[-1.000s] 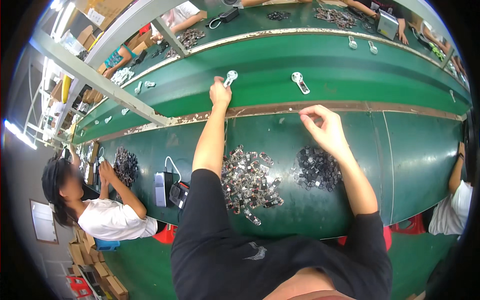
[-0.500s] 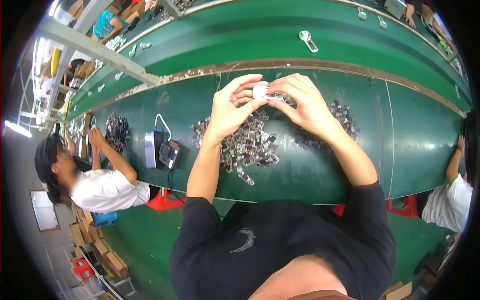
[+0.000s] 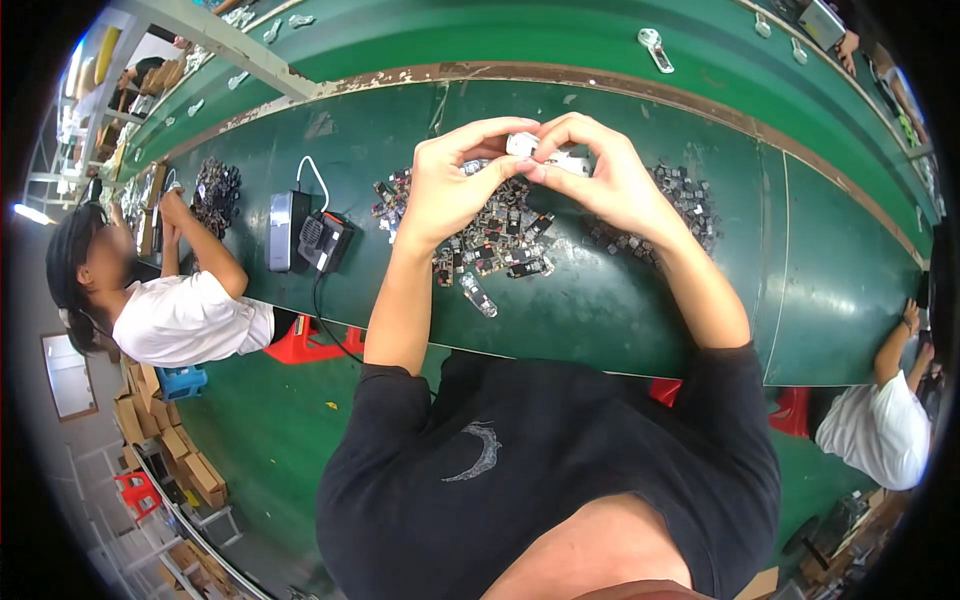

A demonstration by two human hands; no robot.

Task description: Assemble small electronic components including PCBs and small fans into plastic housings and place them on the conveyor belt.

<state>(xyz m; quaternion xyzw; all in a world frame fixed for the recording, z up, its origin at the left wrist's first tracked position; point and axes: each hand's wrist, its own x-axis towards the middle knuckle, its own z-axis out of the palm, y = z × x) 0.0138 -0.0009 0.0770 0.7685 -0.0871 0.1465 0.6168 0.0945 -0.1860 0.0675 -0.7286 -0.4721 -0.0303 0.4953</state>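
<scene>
Back from the belt (image 3: pixel 480 42) since a second ago, the left hand (image 3: pixel 447 182) now meets the right hand (image 3: pixel 618 185) at the white part (image 3: pixel 521 144), held above the far side of the board pile (image 3: pixel 500 225). Both hands pinch it by the fingertips, its visible end between them and about equally near each; its long axis seems to run left to right, dipping toward the right palm, though fingers hide much of it. On the surface (image 3: pixel 600 325), a dark pile (image 3: pixel 685 200) lies right of the board pile, a loose board (image 3: pixel 479 296) just nearer the body, and a black box (image 3: pixel 325 240) well to its left.
</scene>
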